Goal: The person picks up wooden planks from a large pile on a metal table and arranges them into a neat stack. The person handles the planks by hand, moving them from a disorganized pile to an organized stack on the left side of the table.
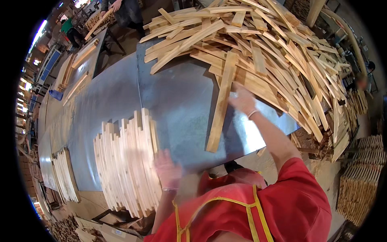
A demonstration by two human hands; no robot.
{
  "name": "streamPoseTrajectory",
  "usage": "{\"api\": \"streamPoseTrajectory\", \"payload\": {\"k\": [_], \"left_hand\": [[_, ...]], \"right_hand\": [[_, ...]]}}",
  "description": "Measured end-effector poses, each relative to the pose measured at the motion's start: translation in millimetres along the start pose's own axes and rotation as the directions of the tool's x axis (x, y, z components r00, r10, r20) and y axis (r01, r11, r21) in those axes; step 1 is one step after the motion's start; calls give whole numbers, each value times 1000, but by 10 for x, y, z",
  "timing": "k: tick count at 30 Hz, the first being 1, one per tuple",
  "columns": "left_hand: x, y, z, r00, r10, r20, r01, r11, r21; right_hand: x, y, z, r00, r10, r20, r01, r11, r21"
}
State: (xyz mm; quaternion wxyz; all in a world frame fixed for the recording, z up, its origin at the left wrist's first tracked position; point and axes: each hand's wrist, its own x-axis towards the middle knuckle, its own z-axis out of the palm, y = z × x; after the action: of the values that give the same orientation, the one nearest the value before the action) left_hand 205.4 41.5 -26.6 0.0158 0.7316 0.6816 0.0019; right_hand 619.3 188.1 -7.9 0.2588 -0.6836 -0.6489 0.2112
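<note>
My right hand (244, 101), in a thin pale glove, grips the right edge of a long wooden board (221, 109). The board's upper end overlaps the pile of loose boards (258, 52); its lower end reaches over the metal tabletop (181, 101). Alongside a row of pale wooden strips (125, 165), my left hand (167, 170) rests near the right side with its fingers stretched out. It looks slightly blurred and holds nothing that I can see. The strips lie side by side with uneven ends, some hanging past the table's near edge.
A smaller row of strips (65, 175) lies at the far left. Stacked boards (360, 181) stand on the floor at the right. Across the table at the upper left, another person (125, 14) holds a board beside a second table (86, 56). A blue object (56, 95) sits at the left.
</note>
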Motion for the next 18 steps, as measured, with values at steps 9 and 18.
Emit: {"api": "streamPoseTrajectory", "payload": {"k": [9, 18], "left_hand": [[962, 2164, -35, 943, 172, 285, -55, 926, -374], [-108, 1042, -340, 785, 229, 575, 586, 23, -810]], "right_hand": [[462, 950, -823, 945, 301, 130, -134, 716, -685], [-465, 842, -525, 806, 372, 460, -461, 882, 96]]}}
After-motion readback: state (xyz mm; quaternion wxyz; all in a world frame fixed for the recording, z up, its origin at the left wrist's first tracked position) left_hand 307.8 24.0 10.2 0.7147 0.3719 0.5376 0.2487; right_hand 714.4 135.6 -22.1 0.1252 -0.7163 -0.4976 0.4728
